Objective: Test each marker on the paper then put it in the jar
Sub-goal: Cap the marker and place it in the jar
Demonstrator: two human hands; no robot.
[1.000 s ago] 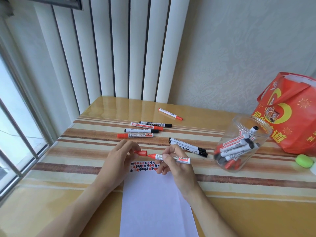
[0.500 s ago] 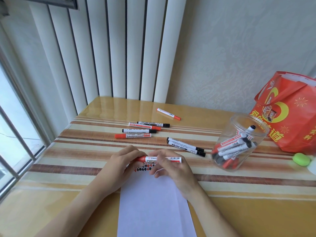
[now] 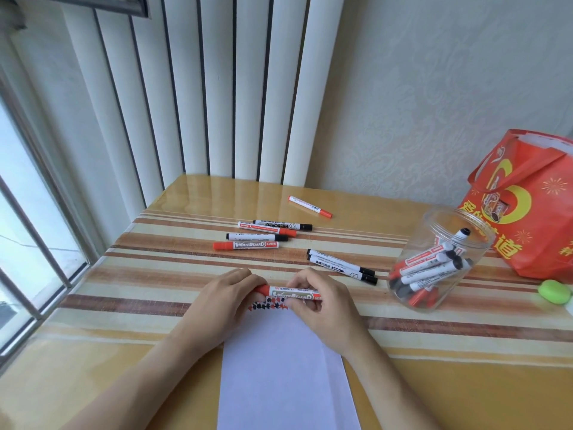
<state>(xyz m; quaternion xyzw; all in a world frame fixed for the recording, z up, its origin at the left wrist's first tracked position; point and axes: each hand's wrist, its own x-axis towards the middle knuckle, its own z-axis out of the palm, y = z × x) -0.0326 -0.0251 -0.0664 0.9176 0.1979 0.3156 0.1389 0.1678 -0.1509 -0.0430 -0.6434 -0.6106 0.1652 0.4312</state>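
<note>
The striped table (image 3: 130, 287) carries a white sheet of paper (image 3: 285, 373) near the front edge, a red bag (image 3: 533, 206) at the far right with a clear open jar (image 3: 434, 265) of markers just before it, and seven loose markers (image 3: 248, 245) scattered beyond the paper. Above the paper's far end, where red and black test marks (image 3: 266, 305) run in a row, both hands hold one red marker (image 3: 290, 293) level — the left hand (image 3: 223, 302) pinching its capped red end, the right hand (image 3: 322, 305) curled around the white barrel.
</note>
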